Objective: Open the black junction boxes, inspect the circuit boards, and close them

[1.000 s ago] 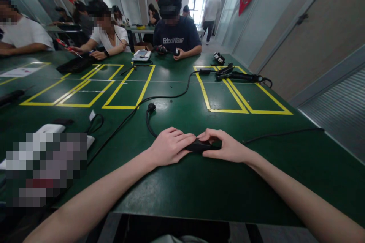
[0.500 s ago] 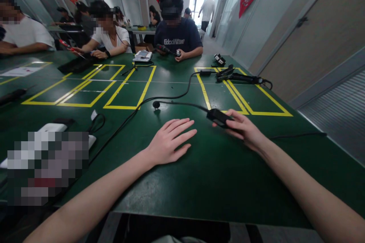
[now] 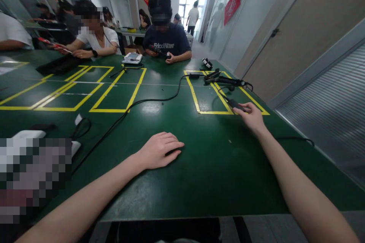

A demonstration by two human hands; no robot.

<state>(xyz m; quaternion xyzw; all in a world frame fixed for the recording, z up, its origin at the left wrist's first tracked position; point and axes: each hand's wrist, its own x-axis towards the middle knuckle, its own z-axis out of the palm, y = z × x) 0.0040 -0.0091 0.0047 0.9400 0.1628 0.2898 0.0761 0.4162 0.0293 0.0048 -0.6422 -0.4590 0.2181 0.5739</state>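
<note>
My right hand (image 3: 252,117) grips a small black box with a cable (image 3: 235,104) between thumb and fingers, over the yellow-taped area at the right. Its thin cable curls forward to a small round black end (image 3: 230,88). Just beyond lies a bundle of black straps or gear (image 3: 228,80), whose exact kind I cannot make out. My left hand (image 3: 162,150) lies palm down on the green tabletop (image 3: 182,190), fingers loosely stretched, holding nothing.
A long black cable (image 3: 139,101) snakes across the table to an inline black piece (image 3: 194,76). Yellow tape (image 3: 118,91) marks rectangles. A white device (image 3: 132,58) stands near a co-worker in a dark shirt (image 3: 168,41). At the left, white objects (image 3: 28,134) are partly blurred out.
My right hand has carried the black box forward and right, its round end swinging along from the table's middle. My left hand's fingers have drawn closer together. The view has shifted slightly right.
</note>
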